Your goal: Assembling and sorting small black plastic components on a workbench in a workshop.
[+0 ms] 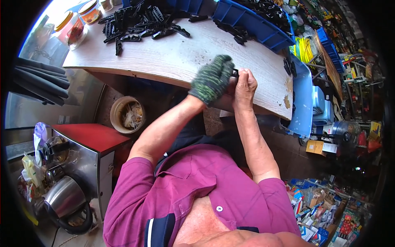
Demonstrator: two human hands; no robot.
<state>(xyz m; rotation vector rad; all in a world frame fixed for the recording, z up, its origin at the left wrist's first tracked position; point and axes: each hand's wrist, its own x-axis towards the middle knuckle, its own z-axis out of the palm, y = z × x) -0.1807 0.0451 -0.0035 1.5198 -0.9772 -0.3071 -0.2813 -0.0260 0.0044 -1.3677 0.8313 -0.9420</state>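
Left hand (212,79): gloved, green knit, curled shut on black part (235,73), covering most of it.
Right hand (245,83): bare, fist pinching same part from other side.
Part: small, black, between both hands, only a bit shows above knuckles; over worktop (181,53) near edge, right half.
Pile (140,22): black parts at far left of worktop.
Bin (251,20): blue, far right corner.
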